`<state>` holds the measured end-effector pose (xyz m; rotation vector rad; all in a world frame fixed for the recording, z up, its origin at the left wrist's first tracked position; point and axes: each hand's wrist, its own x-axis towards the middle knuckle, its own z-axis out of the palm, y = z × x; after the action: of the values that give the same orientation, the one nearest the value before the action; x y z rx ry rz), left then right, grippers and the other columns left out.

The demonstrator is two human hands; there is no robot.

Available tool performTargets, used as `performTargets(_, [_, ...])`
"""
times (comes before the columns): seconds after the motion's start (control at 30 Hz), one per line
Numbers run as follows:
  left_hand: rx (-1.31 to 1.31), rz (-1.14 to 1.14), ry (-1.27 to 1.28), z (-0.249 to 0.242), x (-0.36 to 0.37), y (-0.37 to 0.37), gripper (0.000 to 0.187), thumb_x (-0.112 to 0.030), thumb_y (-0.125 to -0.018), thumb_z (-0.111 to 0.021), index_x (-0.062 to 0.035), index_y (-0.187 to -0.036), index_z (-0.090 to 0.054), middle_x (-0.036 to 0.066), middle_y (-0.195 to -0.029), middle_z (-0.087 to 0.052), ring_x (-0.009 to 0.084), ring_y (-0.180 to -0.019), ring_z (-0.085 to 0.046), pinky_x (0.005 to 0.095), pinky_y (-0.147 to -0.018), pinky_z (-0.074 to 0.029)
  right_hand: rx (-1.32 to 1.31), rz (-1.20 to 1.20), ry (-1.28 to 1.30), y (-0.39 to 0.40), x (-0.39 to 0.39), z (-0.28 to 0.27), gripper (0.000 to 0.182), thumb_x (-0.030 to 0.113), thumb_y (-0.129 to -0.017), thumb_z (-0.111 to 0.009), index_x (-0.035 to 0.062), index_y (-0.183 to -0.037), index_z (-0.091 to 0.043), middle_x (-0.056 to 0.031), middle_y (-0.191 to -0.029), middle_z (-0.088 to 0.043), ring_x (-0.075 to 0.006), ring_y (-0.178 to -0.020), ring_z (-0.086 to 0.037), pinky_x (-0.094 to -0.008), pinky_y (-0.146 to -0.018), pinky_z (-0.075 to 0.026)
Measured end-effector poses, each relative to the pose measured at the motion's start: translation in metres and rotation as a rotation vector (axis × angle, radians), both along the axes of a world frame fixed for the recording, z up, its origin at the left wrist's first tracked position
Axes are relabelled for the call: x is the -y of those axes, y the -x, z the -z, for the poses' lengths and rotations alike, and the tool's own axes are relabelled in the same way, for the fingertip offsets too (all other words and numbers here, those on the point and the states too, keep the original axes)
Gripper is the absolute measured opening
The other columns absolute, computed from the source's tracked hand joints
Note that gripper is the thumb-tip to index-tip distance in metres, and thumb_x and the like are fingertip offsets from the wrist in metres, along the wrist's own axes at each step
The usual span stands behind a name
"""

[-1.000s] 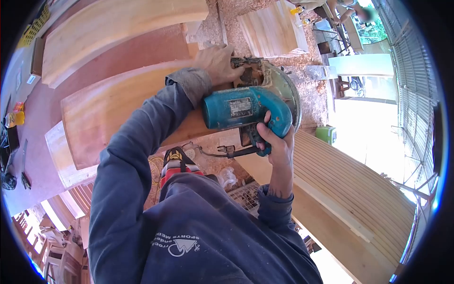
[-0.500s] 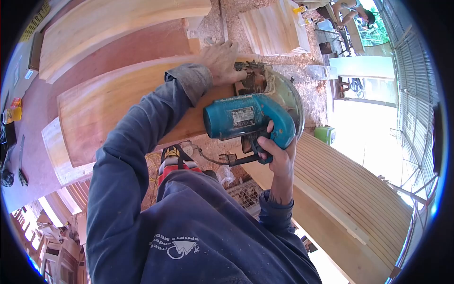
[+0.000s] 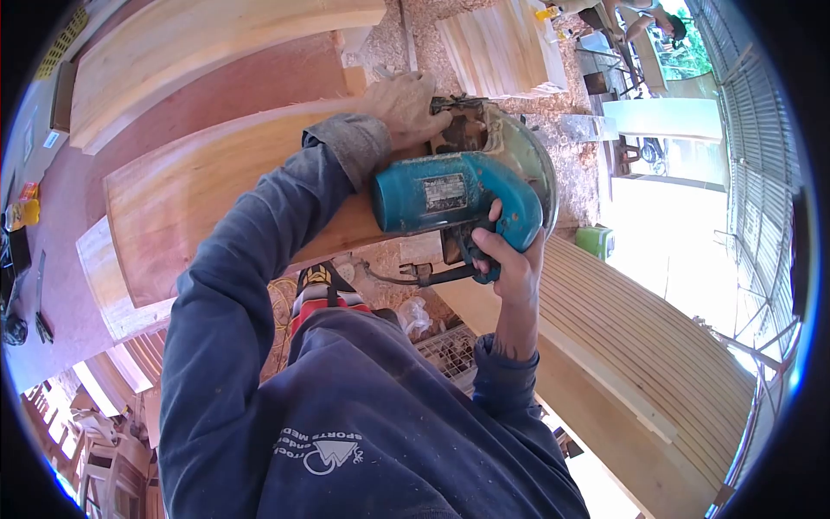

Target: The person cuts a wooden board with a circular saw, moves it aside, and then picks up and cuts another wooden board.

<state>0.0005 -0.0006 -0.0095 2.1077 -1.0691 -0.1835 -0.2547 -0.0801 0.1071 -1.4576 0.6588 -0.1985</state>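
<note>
A teal circular saw (image 3: 424,195) with a dusty metal guard rests at the right end of a long orange-brown board (image 3: 199,186). My right hand (image 3: 514,264) is wrapped round its rear handle, the thumb near the trigger. Over the board's far edge lies my left hand (image 3: 402,108), palm down, its thumb stretched out against the saw's base plate. The fingertips of this hand are partly hidden. A dark power cord (image 3: 450,275) runs left from the saw handle. The blade and its contact with the wood are out of sight.
Another thick board (image 3: 216,43) lies beyond on the reddish table (image 3: 69,199). Stacked planks (image 3: 501,48) stand at the top, grooved boards (image 3: 640,346) at the right. A green box (image 3: 595,243) sits near them. Another person (image 3: 661,24) is at the top right.
The saw has moved slightly away from my body across the board, with my right hand on its handle. My left hand has barely shifted.
</note>
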Motion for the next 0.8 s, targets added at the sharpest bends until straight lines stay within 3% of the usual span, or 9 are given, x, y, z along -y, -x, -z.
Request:
performTargets(0.37, [0.024,-0.041,-0.001,0.005,0.006,-0.002,0.053,-0.052,-0.092,-0.072,0.0002,-0.097,-0.071,0.024,-0.098,-0.072,0.0441,-0.099,-0.072,0.0519,-0.089,-0.057,-0.002,0.014,0.013,-0.007,-0.001,-0.003,0.022,-0.002,-0.087,-0.073,0.0041,-0.104,-0.059,-0.0006,-0.072,-0.057,-0.0083,-0.051,-0.052,-0.0245,-0.047,-0.037])
performTargets(0.57, [-0.025,0.019,-0.051,-0.003,0.001,-0.016,0.056,-0.055,-0.085,-0.075,-0.0016,-0.103,-0.077,0.021,-0.093,-0.079,0.0397,-0.096,-0.077,0.048,-0.09,-0.06,0.009,0.017,0.031,-0.012,0.0,-0.002,0.021,-0.003,-0.088,-0.072,0.0036,-0.103,-0.06,-0.0004,-0.073,-0.057,-0.0081,-0.051,-0.051,-0.0246,-0.046,-0.036])
performTargets(0.67, [-0.116,0.034,-0.05,-0.013,-0.005,-0.019,0.053,-0.047,-0.081,-0.086,-0.0016,-0.107,-0.078,0.021,-0.097,-0.077,0.0376,-0.096,-0.076,0.046,-0.089,-0.06,0.014,0.019,0.041,-0.014,0.001,0.0,0.021,-0.003,-0.088,-0.072,0.0032,-0.103,-0.06,-0.0002,-0.073,-0.056,-0.0078,-0.051,-0.051,-0.0243,-0.046,-0.036])
performTargets(0.8, [-0.283,0.12,-0.014,-0.01,-0.013,-0.035,0.052,-0.04,-0.082,-0.088,0.0005,-0.112,-0.079,0.019,-0.102,-0.08,0.0311,-0.098,-0.078,0.0418,-0.091,-0.06,0.017,0.021,0.062,-0.016,0.0,0.0,0.019,-0.003,-0.089,-0.072,0.0031,-0.103,-0.06,0.0,-0.072,-0.056,-0.0074,-0.05,-0.051,-0.024,-0.045,-0.036])
